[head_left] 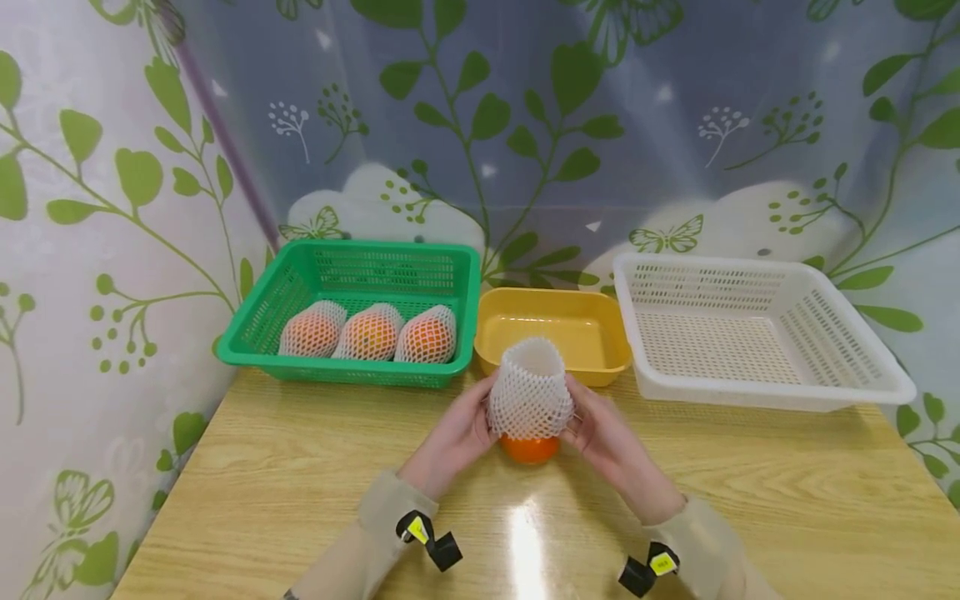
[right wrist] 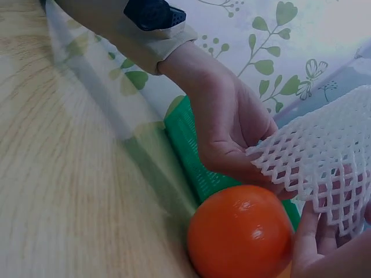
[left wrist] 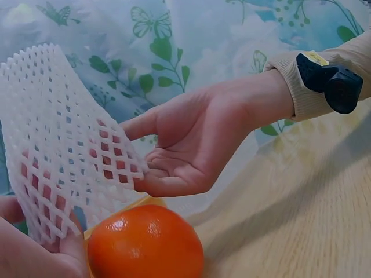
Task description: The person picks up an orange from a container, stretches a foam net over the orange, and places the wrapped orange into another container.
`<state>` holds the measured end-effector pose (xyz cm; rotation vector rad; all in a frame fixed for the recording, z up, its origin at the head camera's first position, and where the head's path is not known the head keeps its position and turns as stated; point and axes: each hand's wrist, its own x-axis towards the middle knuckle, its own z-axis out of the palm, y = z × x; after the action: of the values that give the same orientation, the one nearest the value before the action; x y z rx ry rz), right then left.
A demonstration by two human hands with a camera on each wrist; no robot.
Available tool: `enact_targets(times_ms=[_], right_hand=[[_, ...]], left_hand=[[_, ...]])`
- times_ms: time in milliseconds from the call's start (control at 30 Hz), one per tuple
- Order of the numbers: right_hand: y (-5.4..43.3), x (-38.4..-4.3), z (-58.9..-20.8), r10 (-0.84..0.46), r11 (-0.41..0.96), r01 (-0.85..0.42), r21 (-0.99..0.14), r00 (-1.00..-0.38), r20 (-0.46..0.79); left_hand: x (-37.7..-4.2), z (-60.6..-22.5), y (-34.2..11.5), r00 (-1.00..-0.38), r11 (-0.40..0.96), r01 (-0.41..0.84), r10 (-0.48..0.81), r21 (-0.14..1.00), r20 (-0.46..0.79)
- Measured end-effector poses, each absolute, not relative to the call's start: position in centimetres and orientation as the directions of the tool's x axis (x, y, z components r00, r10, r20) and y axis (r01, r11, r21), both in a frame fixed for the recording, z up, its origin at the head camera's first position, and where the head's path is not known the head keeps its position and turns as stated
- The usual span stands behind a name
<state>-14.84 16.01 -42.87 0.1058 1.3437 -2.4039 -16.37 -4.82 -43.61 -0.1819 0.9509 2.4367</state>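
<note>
A white foam net sleeve (head_left: 531, 400) stands upright between my two hands, its upper end gaping. My left hand (head_left: 459, 433) grips one side of its lower edge, and my right hand (head_left: 609, 446) grips the opposite side. Through the mesh in the left wrist view, fingers (left wrist: 104, 153) of the right hand show. Directly below the sleeve sits a bare, shiny orange (head_left: 530, 450) on the wooden table (head_left: 360, 442). In the head view the sleeve overlaps the orange's top; both wrist views show the sleeve's edge spread above and beside the orange (right wrist: 240, 231).
At the back left, a green basket (head_left: 352, 372) holds three fruits (head_left: 369, 333) in white net sleeves. A yellow tray (head_left: 551, 304) stands behind my hands, and a white basket (head_left: 772, 396) is at the right. A patterned curtain (head_left: 525, 167) hangs behind the table.
</note>
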Motion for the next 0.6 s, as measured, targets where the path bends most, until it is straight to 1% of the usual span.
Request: enact_targets(times_ms=[167, 300, 600], right_hand=[[16.3, -14.6, -44.0, -0.307, -0.449, 0.380, -0.809, -0.916, -0.260], [16.5, -14.4, -44.7, -0.309, -0.427, 0.402, -0.810, -0.907, -0.287], [16.7, -14.1, -45.7, -0.276, -0.376, 0.436, -0.818, -0.895, -0.350]], left_hand=[[-15.9, -44.5, -5.4, -0.837, -0.594, -0.546, 0.422, 0.591, -0.350], [-15.6, -45.2, -5.6, -0.832, -0.561, -0.552, 0.413, 0.617, -0.369], [-15.3, -46.6, -5.7, -0.824, -0.525, -0.566, 0.376, 0.635, -0.424]])
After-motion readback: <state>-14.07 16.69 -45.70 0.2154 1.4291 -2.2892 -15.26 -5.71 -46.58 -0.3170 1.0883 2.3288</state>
